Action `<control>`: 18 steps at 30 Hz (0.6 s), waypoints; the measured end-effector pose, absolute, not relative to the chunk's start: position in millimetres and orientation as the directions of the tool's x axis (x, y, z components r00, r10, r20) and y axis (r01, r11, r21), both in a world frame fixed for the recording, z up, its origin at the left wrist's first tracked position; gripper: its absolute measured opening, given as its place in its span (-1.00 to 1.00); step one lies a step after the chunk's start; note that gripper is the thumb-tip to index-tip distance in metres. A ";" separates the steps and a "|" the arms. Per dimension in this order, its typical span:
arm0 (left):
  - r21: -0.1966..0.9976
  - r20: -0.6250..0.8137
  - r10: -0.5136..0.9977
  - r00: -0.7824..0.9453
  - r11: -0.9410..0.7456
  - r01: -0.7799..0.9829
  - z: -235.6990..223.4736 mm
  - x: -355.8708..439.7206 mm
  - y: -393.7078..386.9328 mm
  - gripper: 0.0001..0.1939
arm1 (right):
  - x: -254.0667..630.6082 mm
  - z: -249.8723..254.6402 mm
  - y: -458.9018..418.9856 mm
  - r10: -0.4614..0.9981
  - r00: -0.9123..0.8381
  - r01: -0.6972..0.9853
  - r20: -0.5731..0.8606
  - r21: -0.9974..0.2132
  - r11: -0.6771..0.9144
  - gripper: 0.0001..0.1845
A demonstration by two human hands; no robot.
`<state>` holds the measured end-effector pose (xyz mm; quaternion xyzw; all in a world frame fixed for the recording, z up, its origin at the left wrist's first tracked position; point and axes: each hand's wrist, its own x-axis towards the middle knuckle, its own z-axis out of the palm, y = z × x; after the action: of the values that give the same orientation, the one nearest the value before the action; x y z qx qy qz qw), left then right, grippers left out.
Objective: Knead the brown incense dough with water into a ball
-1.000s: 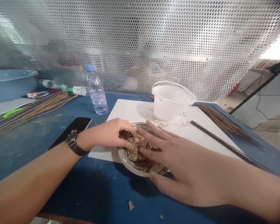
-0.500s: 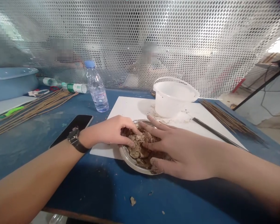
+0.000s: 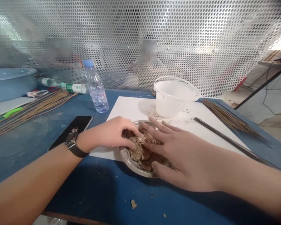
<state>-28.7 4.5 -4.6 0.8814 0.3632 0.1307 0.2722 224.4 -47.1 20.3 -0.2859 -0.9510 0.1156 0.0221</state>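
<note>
Kneading seems underway; left hand (image 3: 112,132) curls at the clump (image 3: 140,152), grip unclear; right hand (image 3: 184,151) splays over the bowl (image 3: 136,169); next press wants steadiness.

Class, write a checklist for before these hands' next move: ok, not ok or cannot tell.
1. Hands at the metal bowl: ok, left hand and right hand both reach in.
2. Bowl wholly on white sheet: not ok, near side lies past its edge.
3. Tabletop free of scraps: not ok, some lie before the bowl.
4. Bottle capped and standing: ok.
5. Wristwatch clear of phone: cannot tell, they overlap in view.
</note>
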 end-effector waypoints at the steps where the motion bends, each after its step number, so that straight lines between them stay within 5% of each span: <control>1: 0.576 0.033 0.717 0.697 -0.583 0.572 -4.5 -28.2 4.0 -0.66 | 223.4 16.5 -46.6 0.556 -0.831 0.545 -0.020 -0.230 0.806 -0.51; 18: 0.588 0.025 0.747 0.664 -0.548 0.594 -3.1 -27.2 0.3 -0.67 | 222.1 3.9 -40.1 0.599 -0.797 0.603 -0.080 -0.179 0.778 -0.35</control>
<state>-27.2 0.3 -3.1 0.8690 0.3859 0.1375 0.2775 222.1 -40.1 3.9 -0.3187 -0.9427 0.0980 -0.0095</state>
